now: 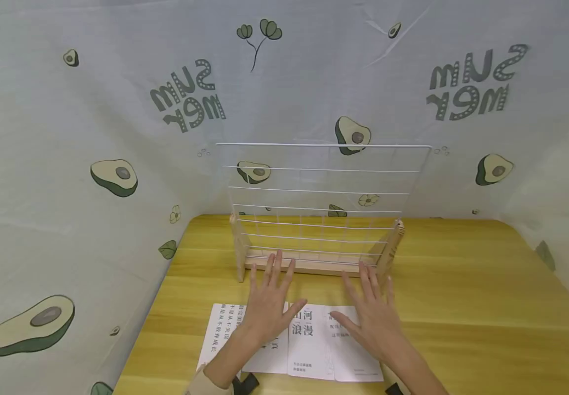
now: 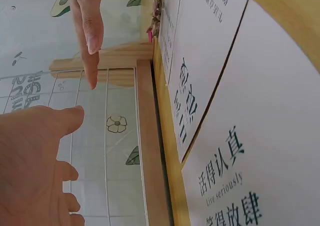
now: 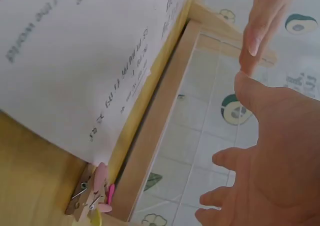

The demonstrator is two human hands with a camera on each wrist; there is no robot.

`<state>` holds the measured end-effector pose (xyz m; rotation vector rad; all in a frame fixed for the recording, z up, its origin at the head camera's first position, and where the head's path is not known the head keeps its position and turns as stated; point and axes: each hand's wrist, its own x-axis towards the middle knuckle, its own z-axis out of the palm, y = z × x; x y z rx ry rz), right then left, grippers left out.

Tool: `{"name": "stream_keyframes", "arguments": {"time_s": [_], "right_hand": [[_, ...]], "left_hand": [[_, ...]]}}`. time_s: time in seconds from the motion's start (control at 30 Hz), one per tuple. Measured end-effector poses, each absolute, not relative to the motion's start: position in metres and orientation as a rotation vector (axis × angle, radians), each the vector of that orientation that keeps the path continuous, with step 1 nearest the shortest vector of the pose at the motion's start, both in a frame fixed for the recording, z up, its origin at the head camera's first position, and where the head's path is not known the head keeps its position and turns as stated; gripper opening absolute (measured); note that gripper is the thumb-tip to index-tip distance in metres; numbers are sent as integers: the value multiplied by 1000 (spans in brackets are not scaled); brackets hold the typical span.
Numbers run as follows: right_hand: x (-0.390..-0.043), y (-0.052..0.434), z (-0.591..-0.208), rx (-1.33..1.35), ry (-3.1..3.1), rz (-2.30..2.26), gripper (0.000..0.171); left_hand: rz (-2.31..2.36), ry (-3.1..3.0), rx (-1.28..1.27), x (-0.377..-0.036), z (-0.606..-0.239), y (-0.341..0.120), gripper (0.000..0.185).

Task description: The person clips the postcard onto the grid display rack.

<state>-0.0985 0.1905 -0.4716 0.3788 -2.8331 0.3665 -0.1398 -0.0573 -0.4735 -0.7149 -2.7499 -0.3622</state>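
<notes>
My left hand (image 1: pixel 276 288) and right hand (image 1: pixel 369 307) are both open, fingers spread, held side by side above white printed cards (image 1: pixel 309 343) lying on the wooden table (image 1: pixel 462 307). The fingertips point at a white wire grid (image 1: pixel 324 203) standing upright in a wooden base (image 1: pixel 314 267). The left wrist view shows my left hand (image 2: pixel 35 161) clear of the cards (image 2: pixel 250 136), with the right hand's fingers (image 2: pixel 90 26) beyond it. In the right wrist view my right hand (image 3: pixel 270 151) hovers apart from a card (image 3: pixel 75 61) and the base (image 3: pixel 155 131). Neither hand holds anything.
A cloth backdrop printed with avocados (image 1: pixel 113 176) surrounds the table on the left, back and right. Small pink and wooden clips (image 3: pixel 97 193) lie beside the base, at the card's edge. Bare tabletop stretches to the right of the grid.
</notes>
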Motion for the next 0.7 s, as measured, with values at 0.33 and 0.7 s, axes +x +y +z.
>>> {"name": "stream_keyframes", "arguments": {"time_s": [0.33,0.7], "right_hand": [[-76,218,-480,284,-2830,427,81],[-50,244,-487,148,-2939,675,78]], "left_hand": [[-340,-2780,-853,-134,-477,-33,82],[-521,-2803,-1002,-134,-483,-9,68]]}}
